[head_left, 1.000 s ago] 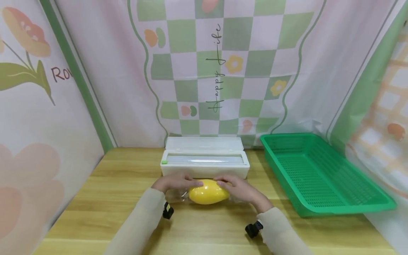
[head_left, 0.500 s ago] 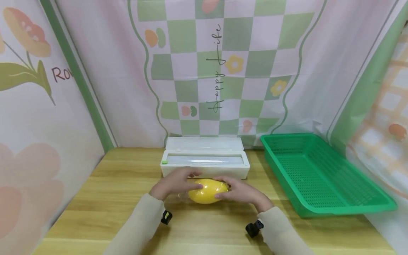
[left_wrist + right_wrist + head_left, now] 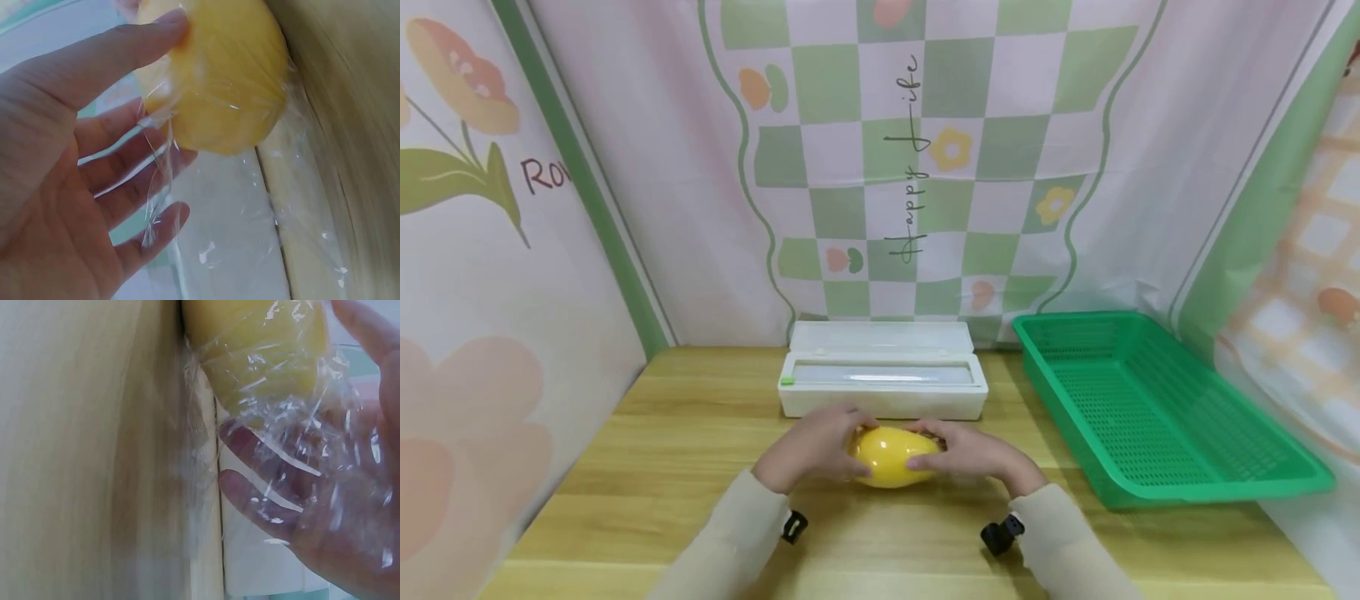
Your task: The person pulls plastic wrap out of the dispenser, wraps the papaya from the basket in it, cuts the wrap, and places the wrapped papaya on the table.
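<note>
Between the two hands is a smooth yellow mango wrapped in clear cling film. My left hand holds its left end, thumb on the near side and fingers behind; in the left wrist view the thumb presses the fruit and loose film hangs across the fingers. At the tapered right end my right hand holds it likewise, with crumpled film over the palm and fingers in the right wrist view. Just behind stands a white cling film dispenser, its lid raised and a green slider at its left end.
A green plastic basket with perforated walls stands at the right of the wooden table. Printed curtains hang behind the table and on both sides.
Both hands have shifted from the top of the mango to its ends, thumbs now in front. The mango has moved slightly toward me. Dispenser and basket stay put.
</note>
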### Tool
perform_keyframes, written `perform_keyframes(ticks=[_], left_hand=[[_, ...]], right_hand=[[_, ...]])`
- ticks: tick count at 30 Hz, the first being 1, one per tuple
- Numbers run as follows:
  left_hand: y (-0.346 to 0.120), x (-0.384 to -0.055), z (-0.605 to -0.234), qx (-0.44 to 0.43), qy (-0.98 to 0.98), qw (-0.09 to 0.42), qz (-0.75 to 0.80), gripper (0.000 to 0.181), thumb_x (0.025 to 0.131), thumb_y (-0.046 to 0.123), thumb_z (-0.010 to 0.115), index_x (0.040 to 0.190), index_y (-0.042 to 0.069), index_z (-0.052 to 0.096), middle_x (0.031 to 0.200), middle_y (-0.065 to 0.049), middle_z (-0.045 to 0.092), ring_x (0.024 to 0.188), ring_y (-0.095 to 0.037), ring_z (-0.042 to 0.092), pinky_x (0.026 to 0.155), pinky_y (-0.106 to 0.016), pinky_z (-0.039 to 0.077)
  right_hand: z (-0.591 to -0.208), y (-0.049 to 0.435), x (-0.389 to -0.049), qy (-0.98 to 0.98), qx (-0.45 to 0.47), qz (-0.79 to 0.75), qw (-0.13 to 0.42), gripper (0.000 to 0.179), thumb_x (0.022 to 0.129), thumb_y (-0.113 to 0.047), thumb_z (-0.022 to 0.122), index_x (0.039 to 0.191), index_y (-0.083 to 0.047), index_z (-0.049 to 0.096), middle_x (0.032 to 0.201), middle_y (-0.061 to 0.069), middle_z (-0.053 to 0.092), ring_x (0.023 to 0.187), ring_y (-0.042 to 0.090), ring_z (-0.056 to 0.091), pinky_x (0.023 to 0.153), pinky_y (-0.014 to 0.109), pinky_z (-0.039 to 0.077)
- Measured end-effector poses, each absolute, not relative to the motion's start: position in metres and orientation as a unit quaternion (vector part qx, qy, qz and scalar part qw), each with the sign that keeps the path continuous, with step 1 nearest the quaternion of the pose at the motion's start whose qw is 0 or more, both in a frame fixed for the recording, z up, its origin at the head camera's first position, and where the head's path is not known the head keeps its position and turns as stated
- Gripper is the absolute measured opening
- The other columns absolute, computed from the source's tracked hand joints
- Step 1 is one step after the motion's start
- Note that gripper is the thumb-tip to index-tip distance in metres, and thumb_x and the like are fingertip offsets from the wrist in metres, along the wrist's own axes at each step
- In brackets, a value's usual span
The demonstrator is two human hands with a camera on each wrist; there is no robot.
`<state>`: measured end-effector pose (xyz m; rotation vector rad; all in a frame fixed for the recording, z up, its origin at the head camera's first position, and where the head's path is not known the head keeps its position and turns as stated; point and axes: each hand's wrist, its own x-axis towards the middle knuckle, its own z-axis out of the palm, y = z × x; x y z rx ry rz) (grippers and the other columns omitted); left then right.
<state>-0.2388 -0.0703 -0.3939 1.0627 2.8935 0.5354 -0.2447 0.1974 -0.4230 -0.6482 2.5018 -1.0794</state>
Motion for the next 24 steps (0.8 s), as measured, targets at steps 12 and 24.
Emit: perform_keyframes(ticks=[12,24], left_hand=[[-0.079,-0.264,-0.401,0.356,0.886,0.102,0.279,0.06,0.079,0.026,0.086,0.132,0.01,0.064,0.124,0.0,0.065,0.111,-0.017,0.058,0.1,-0.038,0.048],[-0.085,-0.258,-0.4,0.384,0.869,0.092,0.298,0.059,0.078,0.022,0.084,0.132,0.009,0.064,0.133,-0.004,0.062,0.123,-0.021,0.055,0.106,-0.043,0.043]], right_hand=[[-0.424,0.199,-0.247,0.87,-0.256,-0.393,0.154,0.051,0.101,-0.045,0.057,0.143,-0.016,0.053,0.137,0.009,0.056,0.124,0.03,0.053,0.101,0.054,0.045],[-0.424,0.195,-0.238,0.853,-0.266,-0.406,0.193,0.051,0.102,-0.043,0.057,0.148,-0.027,0.044,0.123,0.013,0.059,0.107,0.028,0.059,0.086,0.047,0.052]])
